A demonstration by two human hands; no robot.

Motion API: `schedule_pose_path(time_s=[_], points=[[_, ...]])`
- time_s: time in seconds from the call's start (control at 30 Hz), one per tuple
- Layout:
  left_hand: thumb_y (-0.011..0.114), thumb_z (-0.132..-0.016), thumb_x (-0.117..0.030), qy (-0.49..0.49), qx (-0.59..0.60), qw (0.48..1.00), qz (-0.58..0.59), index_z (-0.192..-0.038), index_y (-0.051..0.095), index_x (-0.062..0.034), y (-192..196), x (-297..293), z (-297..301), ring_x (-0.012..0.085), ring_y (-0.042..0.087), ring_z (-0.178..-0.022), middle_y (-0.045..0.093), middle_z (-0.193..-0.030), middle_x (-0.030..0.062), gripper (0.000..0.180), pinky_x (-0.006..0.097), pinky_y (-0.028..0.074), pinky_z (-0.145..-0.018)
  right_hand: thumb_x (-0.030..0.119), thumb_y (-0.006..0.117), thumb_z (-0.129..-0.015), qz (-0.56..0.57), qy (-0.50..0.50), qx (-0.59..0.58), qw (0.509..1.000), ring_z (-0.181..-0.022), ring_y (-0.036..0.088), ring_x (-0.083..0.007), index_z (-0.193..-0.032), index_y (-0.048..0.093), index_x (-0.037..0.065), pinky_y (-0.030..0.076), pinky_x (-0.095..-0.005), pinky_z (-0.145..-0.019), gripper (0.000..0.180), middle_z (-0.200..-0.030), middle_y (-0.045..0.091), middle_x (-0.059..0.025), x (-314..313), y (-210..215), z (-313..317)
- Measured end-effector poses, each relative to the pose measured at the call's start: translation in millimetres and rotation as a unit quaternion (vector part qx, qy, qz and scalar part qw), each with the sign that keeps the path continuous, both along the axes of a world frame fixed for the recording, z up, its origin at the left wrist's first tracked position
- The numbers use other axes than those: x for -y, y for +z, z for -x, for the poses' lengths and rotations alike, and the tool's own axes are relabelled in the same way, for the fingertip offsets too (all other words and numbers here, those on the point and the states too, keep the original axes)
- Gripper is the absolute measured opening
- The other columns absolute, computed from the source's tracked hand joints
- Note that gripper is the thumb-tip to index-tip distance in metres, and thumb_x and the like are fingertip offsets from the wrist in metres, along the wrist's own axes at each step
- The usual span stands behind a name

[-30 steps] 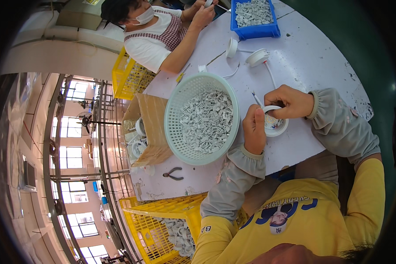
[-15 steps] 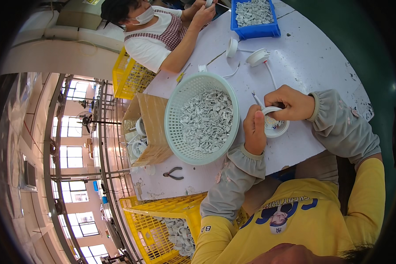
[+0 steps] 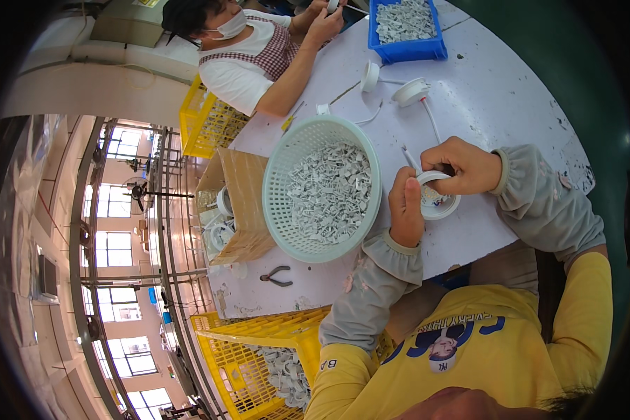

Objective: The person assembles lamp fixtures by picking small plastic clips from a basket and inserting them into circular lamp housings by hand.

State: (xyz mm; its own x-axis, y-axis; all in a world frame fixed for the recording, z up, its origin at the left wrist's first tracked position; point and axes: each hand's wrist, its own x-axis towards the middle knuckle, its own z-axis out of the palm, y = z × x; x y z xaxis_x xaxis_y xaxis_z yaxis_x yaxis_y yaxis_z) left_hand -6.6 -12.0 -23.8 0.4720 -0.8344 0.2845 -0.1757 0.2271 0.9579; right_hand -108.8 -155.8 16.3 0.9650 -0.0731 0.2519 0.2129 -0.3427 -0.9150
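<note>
Over the near right part of the table, my left hand (image 3: 405, 208) is closed around the side of a round white housing (image 3: 441, 210), which is tilted so its open face shows. Small pale parts and bits of colour show inside, too small to name. From the housing's far side a white cable (image 3: 410, 160) sticks out. My right hand (image 3: 467, 166) is closed, its thumb and fingers bent down into the housing at the far rim. Whatever those fingertips pinch is hidden.
A pale green basket (image 3: 273, 203) of small white clips stands left of my hands. Beyond lie two white housings (image 3: 411, 92) with cables and a blue bin (image 3: 409, 52). Pliers (image 3: 276, 276), a cardboard box (image 3: 248, 210) and yellow crates (image 3: 259, 329) are leftward. A co-worker (image 3: 259, 63) sits across.
Almost nothing differs. Both hands stay on the white housing, with at most a tiny shift of the right fingers; the whole view has drifted very slightly.
</note>
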Motion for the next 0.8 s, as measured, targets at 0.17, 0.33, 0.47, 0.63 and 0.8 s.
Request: schedule_pose_path(time_s=[0.17, 0.33, 0.47, 0.63, 0.8], points=[[0.026, -0.094, -0.049, 0.001, -0.017, 1.000, -0.006, -0.086, 0.047, -0.0025, -5, 1, -2, 0.0057, 0.046, -0.065, 0.052, -0.073, 0.0016, 0.051, 0.019, 0.037, -0.059, 0.019, 0.053, -0.084, -0.125, 0.037, -0.009, 0.991, -0.048, 0.042, -0.0071, -0.071, 0.053, 0.000, 0.034, -0.0234, -0.045, 0.023, -0.056, 0.050, -0.0026, 6, 0, 2], [0.027, -0.094, -0.046, -0.024, -0.055, 0.998, -0.015, -0.086, 0.048, -0.0005, -2, -3, -3, 0.0070, 0.043, -0.068, 0.048, -0.073, 0.0018, 0.051, 0.021, 0.035, -0.059, 0.016, 0.050, -0.088, -0.211, 0.089, -0.077, 0.970, -0.053, 0.052, -0.0060, -0.074, 0.056, 0.000, 0.041, -0.0203, -0.049, 0.022, -0.062, 0.056, -0.0021, 13, 2, 4], [0.030, -0.093, -0.047, -0.049, -0.020, 0.998, -0.023, -0.086, 0.048, -0.0007, -2, -3, -4, 0.0066, 0.043, -0.068, 0.049, -0.074, 0.0018, 0.050, 0.021, 0.036, -0.059, 0.012, 0.053, -0.087, -0.176, 0.107, -0.100, 0.973, -0.058, 0.057, -0.0071, -0.088, 0.060, -0.003, 0.046, -0.0202, -0.053, 0.017, -0.071, 0.061, -0.0048, 19, 3, 6], [0.044, -0.092, -0.039, -0.065, 0.043, 0.997, -0.005, -0.087, 0.049, -0.0022, 1, -2, -2, 0.0059, 0.044, -0.068, 0.050, -0.073, 0.0022, 0.038, 0.021, 0.036, -0.059, 0.009, 0.054, -0.083, -0.016, 0.038, -0.059, 0.997, -0.053, 0.051, -0.0061, -0.078, 0.060, -0.003, 0.041, -0.0207, -0.049, 0.014, -0.062, 0.058, -0.0039, 21, 11, 6], [0.049, -0.090, -0.036, -0.032, -0.047, 0.997, -0.042, -0.085, 0.048, -0.0037, 3, -1, 1, 0.0050, 0.041, -0.067, 0.046, -0.069, -0.0009, 0.033, 0.021, 0.036, -0.057, 0.009, 0.055, -0.081, -0.002, 0.014, -0.032, 0.999, -0.047, 0.045, -0.0053, -0.071, 0.058, -0.002, 0.034, -0.0208, -0.043, 0.015, -0.054, 0.053, -0.0019, 19, 9, 0]])
